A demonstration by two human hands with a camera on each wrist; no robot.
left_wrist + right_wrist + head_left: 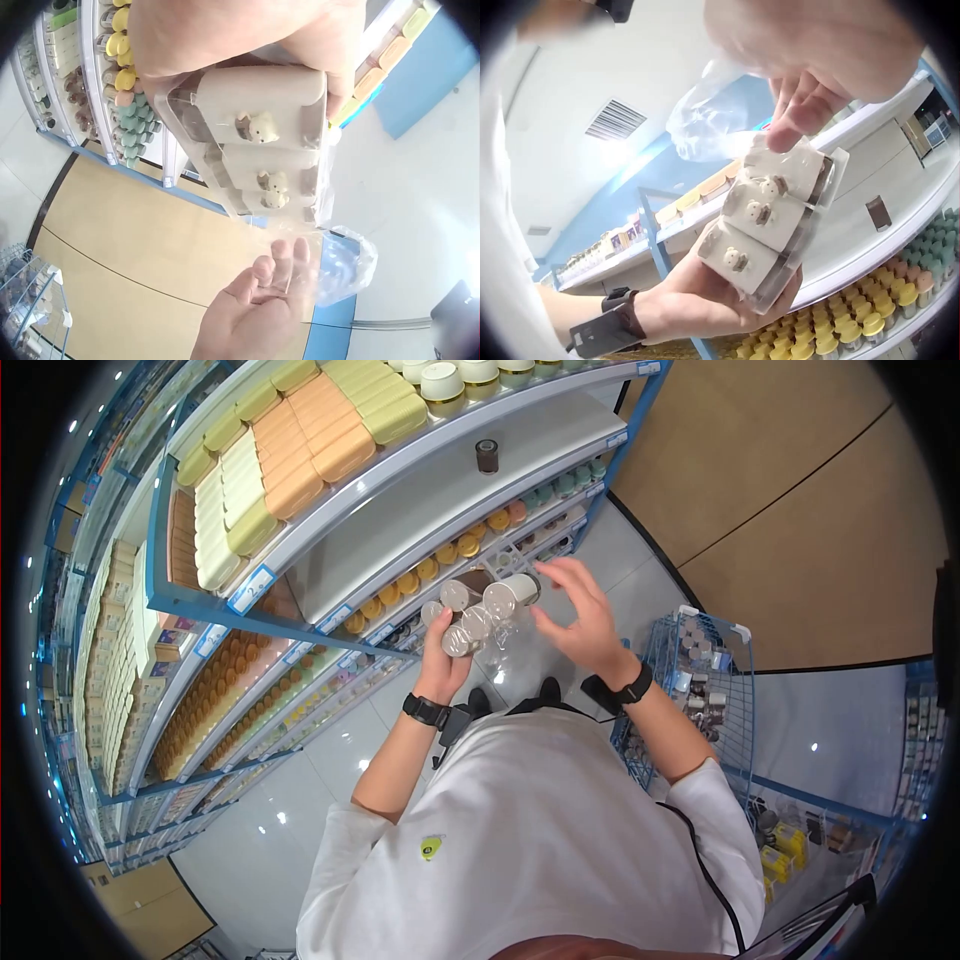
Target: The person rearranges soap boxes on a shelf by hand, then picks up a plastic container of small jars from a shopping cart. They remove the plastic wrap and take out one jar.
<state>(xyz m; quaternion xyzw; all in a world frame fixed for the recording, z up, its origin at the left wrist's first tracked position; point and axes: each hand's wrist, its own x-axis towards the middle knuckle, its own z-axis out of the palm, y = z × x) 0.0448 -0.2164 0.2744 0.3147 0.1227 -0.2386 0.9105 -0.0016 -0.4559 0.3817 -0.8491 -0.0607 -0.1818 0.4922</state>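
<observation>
My left hand (443,663) grips a clear plastic pack of several white cups (505,598) from below. The cups have brown sections and small raised bear figures (736,260), and sit side by side in a clear tray (769,289). Loose clear wrapping (705,120) sticks out from the end of the pack away from the left palm. My right hand (585,622) is at that end, fingers extended and thumb apart. In the left wrist view, the wrapping (349,262) overlaps its fingertips.
One brown cup (487,456) stands on a white shelf (430,475) ahead. Below it are rows of yellow-lidded jars (427,569); above are peach and green containers (310,430). A blue wire cart (740,690) with goods stands on my right, beside tan panels (780,490).
</observation>
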